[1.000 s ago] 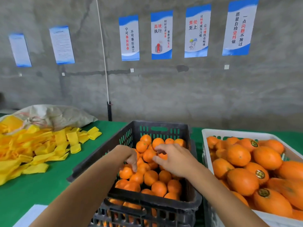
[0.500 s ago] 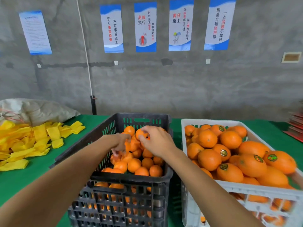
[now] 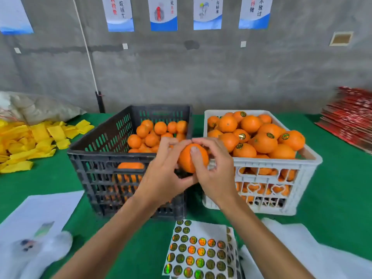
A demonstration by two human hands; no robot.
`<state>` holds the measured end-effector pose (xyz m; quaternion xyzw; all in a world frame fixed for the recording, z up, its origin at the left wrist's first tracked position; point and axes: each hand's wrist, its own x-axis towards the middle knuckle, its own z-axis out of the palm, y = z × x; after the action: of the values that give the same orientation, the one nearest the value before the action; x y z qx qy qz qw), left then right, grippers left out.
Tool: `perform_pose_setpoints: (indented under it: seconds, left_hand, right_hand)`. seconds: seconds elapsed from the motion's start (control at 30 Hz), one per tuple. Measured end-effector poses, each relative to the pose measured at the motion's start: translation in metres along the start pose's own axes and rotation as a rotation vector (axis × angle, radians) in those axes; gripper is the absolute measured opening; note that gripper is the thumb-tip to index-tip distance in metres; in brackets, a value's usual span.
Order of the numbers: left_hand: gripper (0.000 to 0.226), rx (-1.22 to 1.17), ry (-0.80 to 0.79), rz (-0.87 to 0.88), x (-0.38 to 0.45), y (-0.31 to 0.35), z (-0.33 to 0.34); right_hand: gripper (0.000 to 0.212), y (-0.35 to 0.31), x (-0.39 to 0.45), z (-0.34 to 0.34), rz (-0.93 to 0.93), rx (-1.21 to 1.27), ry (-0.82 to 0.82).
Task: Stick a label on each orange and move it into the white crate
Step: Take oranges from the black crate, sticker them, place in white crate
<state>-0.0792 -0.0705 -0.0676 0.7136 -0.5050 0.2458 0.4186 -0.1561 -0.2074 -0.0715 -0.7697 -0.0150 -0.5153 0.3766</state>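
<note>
An orange [image 3: 188, 160] is held up between both hands, above the gap between the two crates. My left hand [image 3: 163, 176] cups it from the left and below. My right hand [image 3: 215, 168] grips it from the right, thumb pressed on its front. The black crate [image 3: 96, 158] on the left holds several unlabelled oranges. The white crate [image 3: 267, 164] on the right is heaped with oranges, several bearing round labels. A sheet of round shiny labels [image 3: 199, 252] lies on the green table below my arms.
Yellow foam sleeves [image 3: 30, 141] are piled at the left, with a grey sack [image 3: 40, 109] behind. White paper [image 3: 40, 210] and white plastic lie at the near left and right. A red stack [image 3: 352, 117] sits at the far right. A concrete wall is behind.
Both hands have lifted one orange out of the black crate and drawn it toward me, between the crates. The camera has tilted down, bringing the label sheet into view.
</note>
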Motion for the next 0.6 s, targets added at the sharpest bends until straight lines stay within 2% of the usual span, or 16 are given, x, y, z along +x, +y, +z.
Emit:
perform_pose_setpoints:
  seconds: [0.13, 0.23, 0.3, 0.4, 0.5, 0.6]
  left_hand:
    - [0.075, -0.112, -0.162, -0.096, -0.069, -0.003, 0.031]
    - [0.069, -0.133, -0.215, -0.219, -0.118, -0.014, 0.051]
    - [0.067, -0.160, -0.193, -0.354, -0.142, -0.019, 0.057]
    - [0.066, -0.252, -0.131, -0.565, -0.172, -0.029, 0.061]
    - [0.061, -0.401, -0.043, -0.805, -0.191, -0.038, 0.066]
    - [0.067, -0.484, 0.011, -0.909, -0.197, -0.046, 0.071]
  right_hand:
    - [0.016, 0.025, -0.060, -0.010, 0.040, -0.029, -0.043]
    - [0.013, 0.050, -0.097, -0.012, 0.151, -0.090, -0.215]
    - [0.016, 0.063, -0.115, -0.011, 0.185, -0.210, -0.376]
    - [0.028, 0.079, -0.134, -0.009, 0.199, -0.371, -0.625]
    - [0.045, 0.090, -0.147, -0.005, 0.262, -0.356, -0.821]
    - [0.067, 0.098, -0.153, 0.005, 0.190, -0.474, -0.958]
